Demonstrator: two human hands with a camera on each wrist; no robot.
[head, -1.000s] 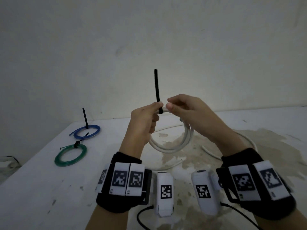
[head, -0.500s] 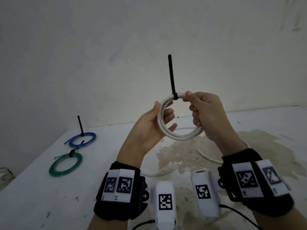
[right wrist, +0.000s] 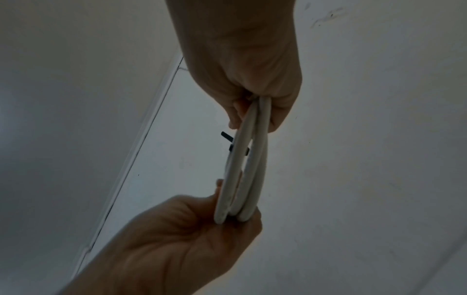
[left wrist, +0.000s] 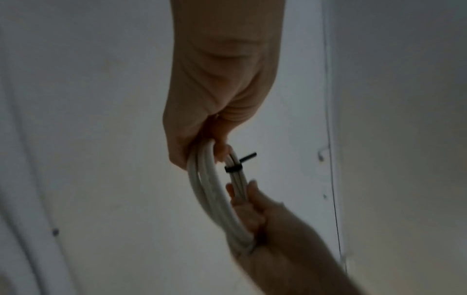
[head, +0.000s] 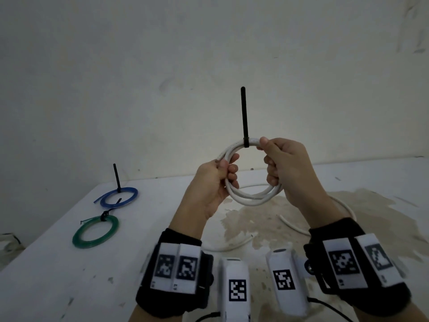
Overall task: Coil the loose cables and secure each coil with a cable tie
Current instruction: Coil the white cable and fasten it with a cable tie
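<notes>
I hold the round white cable coil (head: 251, 196) upright above the table (head: 58, 270) between my hands, left hand (head: 212, 184) gripping its left side, right hand (head: 285, 168) its right, nearer the black cable tie (head: 244, 117) standing straight up on top.

Below my raised hands, loose white cable strands (head: 232, 246) cross the stained white table (head: 46, 287). The tied blue cable ring (head: 119, 197) and green cable ring (head: 95, 231) sit far left; bare tabletop lies between.
</notes>
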